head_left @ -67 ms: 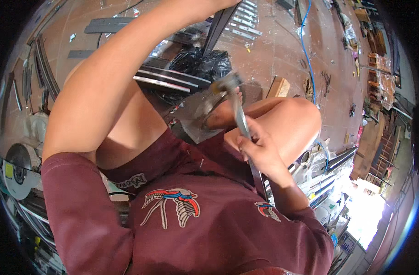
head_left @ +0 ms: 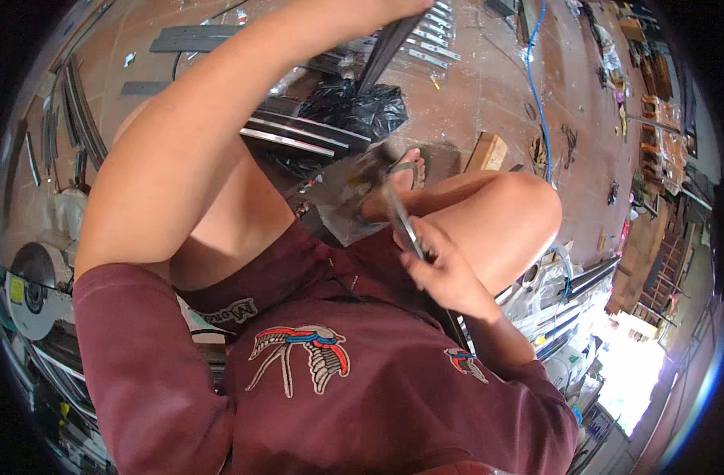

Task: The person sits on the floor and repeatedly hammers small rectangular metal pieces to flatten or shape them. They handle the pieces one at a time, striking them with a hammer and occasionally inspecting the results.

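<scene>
My right hand (head_left: 441, 265) is closed round the handle of a hammer (head_left: 401, 218), held over the gap between my bent knees. The hammer's head is smeared by motion. My left hand (head_left: 397, 6) is at the top edge, partly cut off, at the upper end of a dark metal bar (head_left: 389, 47). It appears to grip the bar, though its fingertips are out of view. The bar slants down to a crumpled black plastic bag (head_left: 362, 107). Dark bars with shiny strips (head_left: 298, 134) lie just before the bag.
Several short silvery metal pieces (head_left: 433, 47) lie on the tiled floor. A wooden block (head_left: 486, 152) sits beyond my right knee, and a blue hose (head_left: 540, 95) runs past it. At left are long dark strips (head_left: 81, 115) and a round-bladed machine (head_left: 33, 289).
The hammer's head has swung slightly left and down toward me, with my right hand tilting along. My left hand stays at the bar; the whole view has shifted a little.
</scene>
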`<state>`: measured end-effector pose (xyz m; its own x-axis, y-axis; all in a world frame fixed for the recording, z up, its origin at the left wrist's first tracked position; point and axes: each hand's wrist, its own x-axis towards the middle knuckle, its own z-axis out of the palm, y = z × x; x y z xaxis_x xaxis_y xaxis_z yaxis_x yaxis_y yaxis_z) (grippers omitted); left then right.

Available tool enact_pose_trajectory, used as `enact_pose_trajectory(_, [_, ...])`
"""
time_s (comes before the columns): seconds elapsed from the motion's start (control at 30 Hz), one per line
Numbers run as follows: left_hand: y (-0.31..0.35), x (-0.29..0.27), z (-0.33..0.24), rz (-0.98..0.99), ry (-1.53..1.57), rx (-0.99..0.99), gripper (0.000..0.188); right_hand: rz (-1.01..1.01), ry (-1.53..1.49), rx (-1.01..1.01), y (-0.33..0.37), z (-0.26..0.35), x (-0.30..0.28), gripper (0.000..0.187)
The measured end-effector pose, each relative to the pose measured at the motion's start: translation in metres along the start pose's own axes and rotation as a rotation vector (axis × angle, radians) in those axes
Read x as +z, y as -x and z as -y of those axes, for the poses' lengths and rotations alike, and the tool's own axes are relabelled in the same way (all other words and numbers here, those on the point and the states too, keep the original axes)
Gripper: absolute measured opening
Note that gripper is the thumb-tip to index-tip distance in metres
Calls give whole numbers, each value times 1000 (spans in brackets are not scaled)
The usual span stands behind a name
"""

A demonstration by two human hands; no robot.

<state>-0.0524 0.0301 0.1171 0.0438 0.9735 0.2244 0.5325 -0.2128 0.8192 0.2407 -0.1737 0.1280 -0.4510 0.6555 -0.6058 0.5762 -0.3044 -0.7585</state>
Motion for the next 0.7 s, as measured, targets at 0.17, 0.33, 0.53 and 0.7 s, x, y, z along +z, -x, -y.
enact_pose_trajectory(0.17, [-1,10,1,9,9,111,37,405,198,-418,-17,28,-4,55])
enact_pose_trajectory(0.33, [-3,13,-2,43,-7,154,36,461,379,-641,-35,38,26,47])
enact_pose_trajectory(0.53, [0,19,-4,126,148,150,31,-67,445,-661,-40,61,-19,45])
enact_pose_trajectory(0.7, [11,-17,-50,-10,-486,-18,33,-611,529,-621,-56,85,-90,51])
